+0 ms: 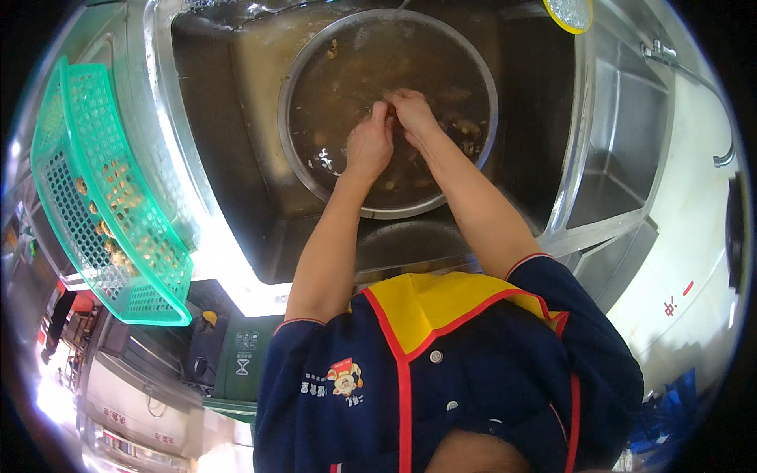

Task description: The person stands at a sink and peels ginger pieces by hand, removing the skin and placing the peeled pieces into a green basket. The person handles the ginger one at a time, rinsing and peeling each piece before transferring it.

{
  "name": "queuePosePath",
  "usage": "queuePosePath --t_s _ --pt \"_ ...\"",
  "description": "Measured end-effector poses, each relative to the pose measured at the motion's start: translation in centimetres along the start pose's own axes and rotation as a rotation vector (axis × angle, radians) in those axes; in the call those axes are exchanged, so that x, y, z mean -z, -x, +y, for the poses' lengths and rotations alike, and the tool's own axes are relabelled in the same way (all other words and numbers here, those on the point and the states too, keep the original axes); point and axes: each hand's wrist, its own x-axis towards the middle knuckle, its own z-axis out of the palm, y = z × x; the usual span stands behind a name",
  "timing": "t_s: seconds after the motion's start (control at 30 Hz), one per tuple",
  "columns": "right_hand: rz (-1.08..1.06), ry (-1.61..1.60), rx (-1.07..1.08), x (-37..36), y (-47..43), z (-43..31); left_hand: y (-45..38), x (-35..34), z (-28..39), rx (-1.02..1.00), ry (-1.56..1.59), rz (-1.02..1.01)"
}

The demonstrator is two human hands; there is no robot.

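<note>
A large round metal basin (387, 214) full of murky brown water sits in a deep stainless-steel sink (236, 230). Over its middle, my left hand (371, 142) is curled with the thumb up. My right hand (414, 115) meets it at the fingertips, its fingers bent and partly at the water. Whatever lies between the fingers is hidden. A knobbly yellow-brown piece (332, 48) shows near the basin's upper left, and similar lumps (467, 128) lie at its right side, blurred by the water.
A green perforated plastic basket (89, 148) with several knobbly brown pieces (118, 254) stands left of the sink. A second sink compartment (618, 130) adjoins on the right, with a tap (659, 50) beyond. A yellow-rimmed container (569, 13) is at the top right. A green bin (239, 360) stands lower left.
</note>
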Motion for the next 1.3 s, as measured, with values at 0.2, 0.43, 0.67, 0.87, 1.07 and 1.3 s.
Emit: queuePosePath --t_s 0.2,0.43,0.67,0.87,1.07,1.3 --pt "0.050 0.464 0.360 -0.8 1.2 2.2 -1.6 -0.9 -1.1 0.228 0.103 0.191" --pt "-0.283 0.264 0.585 2.1 4.4 -1.9 -1.0 3.5 -0.7 0.804 1.177 -0.307" --pt "-0.286 0.042 0.384 2.7 5.8 -3.2 -1.0 4.0 0.3 0.558 1.304 -0.367" --pt "-0.280 0.645 0.363 3.1 5.2 -3.0 -0.2 3.3 0.3 0.421 0.924 -0.458" --pt "0.266 1.160 0.793 2.2 2.5 -4.2 2.1 5.5 0.6 -0.015 0.117 -0.132" --pt "0.089 1.751 0.915 -1.4 -0.9 -2.5 5.7 9.4 7.0 -0.045 -0.406 -0.127"
